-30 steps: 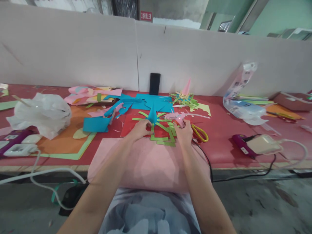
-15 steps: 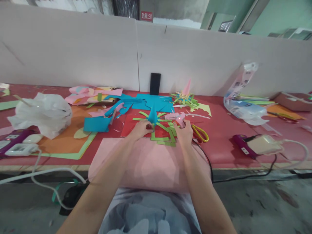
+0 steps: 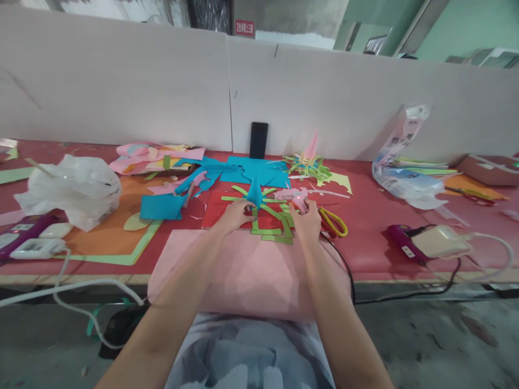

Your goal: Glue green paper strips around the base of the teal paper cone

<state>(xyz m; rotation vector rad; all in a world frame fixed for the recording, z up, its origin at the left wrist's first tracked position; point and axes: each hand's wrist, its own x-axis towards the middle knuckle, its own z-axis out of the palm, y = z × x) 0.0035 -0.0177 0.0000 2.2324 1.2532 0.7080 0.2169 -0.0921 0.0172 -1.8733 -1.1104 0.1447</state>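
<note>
A blue paper cone stands upright with green paper strips spreading out around its base, over a red sheet. My left hand is at the cone's lower left, its fingers curled close to the base and a strip; what they pinch, if anything, is too small to make out. On the right, my right hand has its fingers round the handle of a pink glue gun, whose nozzle points left toward the cone. Several loose green strips lie between my hands.
Yellow-handled scissors lie right of my right hand. Behind are a pink-coned paper piece, a phone and blue sheets. A plastic bag sits left, a purple power strip right. A pink pad lies in front.
</note>
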